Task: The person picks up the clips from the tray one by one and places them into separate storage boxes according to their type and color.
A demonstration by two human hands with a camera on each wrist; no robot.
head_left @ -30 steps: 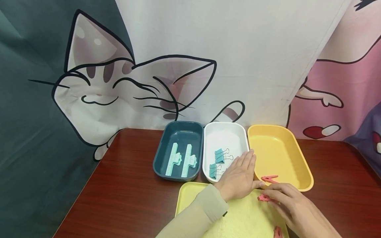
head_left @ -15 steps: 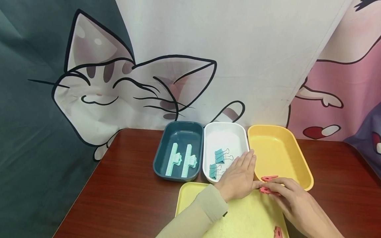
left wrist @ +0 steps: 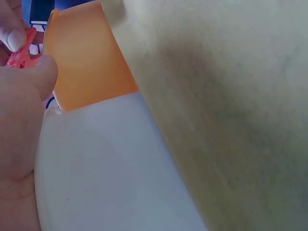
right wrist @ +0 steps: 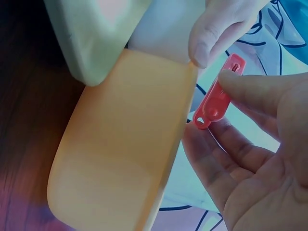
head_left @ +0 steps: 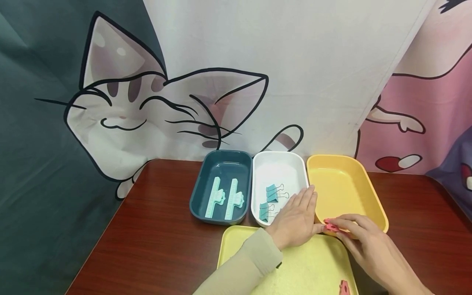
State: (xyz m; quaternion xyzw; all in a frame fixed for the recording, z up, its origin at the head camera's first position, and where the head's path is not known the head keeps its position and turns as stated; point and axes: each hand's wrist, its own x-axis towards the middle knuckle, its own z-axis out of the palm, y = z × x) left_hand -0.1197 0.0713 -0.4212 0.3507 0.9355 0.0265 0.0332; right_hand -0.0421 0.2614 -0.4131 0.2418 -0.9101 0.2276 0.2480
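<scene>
My right hand (head_left: 368,248) pinches a red clothespin (right wrist: 219,98) between thumb and fingers, right over the near rim of the yellow bin (head_left: 343,184). A second red clothespin (head_left: 327,221) lies in that bin's near end, mostly hidden by the held one in the head view. My left hand (head_left: 295,219) rests with straight fingers along the sides of the white bin (head_left: 278,168) and the yellow bin, its thumb at the yellow bin's near-left corner. On the pale yellow tray (head_left: 295,266) lies another red clothespin (head_left: 344,287), close to the right edge.
Two teal binder clips (head_left: 272,193) lie in the white bin, left of my fingers. The dark teal bin (head_left: 230,157) on the left holds two mint clips with long bars (head_left: 214,198). A printed curtain (head_left: 313,82) hangs behind the brown table (head_left: 155,229).
My right hand has moved forward with the pinched clothespin, from over the tray to the yellow bin's near rim. The left hand has stayed in place.
</scene>
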